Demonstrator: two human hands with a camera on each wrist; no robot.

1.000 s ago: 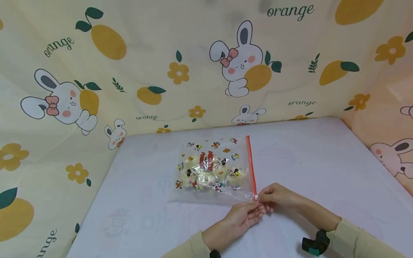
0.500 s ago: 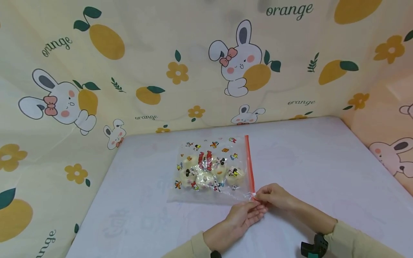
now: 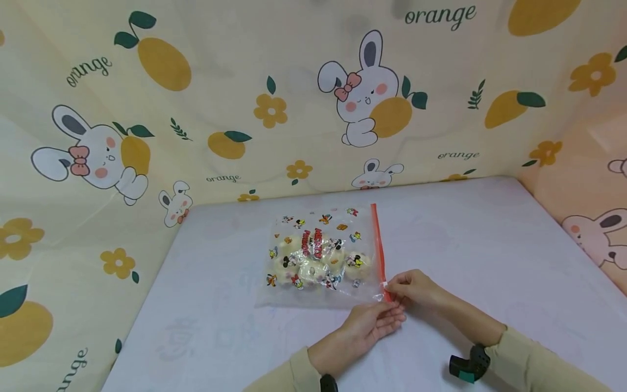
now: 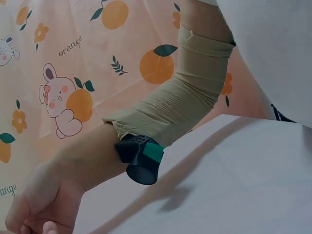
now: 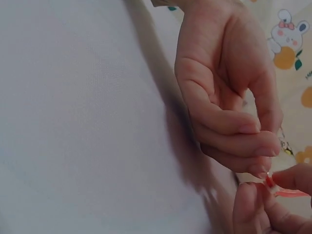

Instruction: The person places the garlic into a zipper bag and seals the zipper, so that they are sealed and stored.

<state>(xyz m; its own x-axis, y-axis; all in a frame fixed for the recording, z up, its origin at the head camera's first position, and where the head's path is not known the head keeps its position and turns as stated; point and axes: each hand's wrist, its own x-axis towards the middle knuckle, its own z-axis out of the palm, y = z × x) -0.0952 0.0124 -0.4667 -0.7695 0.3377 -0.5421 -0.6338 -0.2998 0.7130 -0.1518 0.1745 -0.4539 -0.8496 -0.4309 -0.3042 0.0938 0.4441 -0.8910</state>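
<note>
A clear zip bag with cartoon prints and a red zip strip lies flat on the table, the strip on its right side. Inside are several pale round pieces, blurred by the plastic. With thumb and fingers, my left hand pinches the near end of the strip. Just beyond it my right hand pinches the small white slider on the strip. Seen from the right wrist, my left hand has its fingers bent together, meeting my right fingertips at the red strip end.
The white-covered table reaches to a patterned cloth wall at the back and sides. A black wrist device sits on the right forearm, also visible from the left wrist.
My right hand has slid a short way up the red strip, away from the near corner, with the white slider. My left hand has stayed almost in place.
</note>
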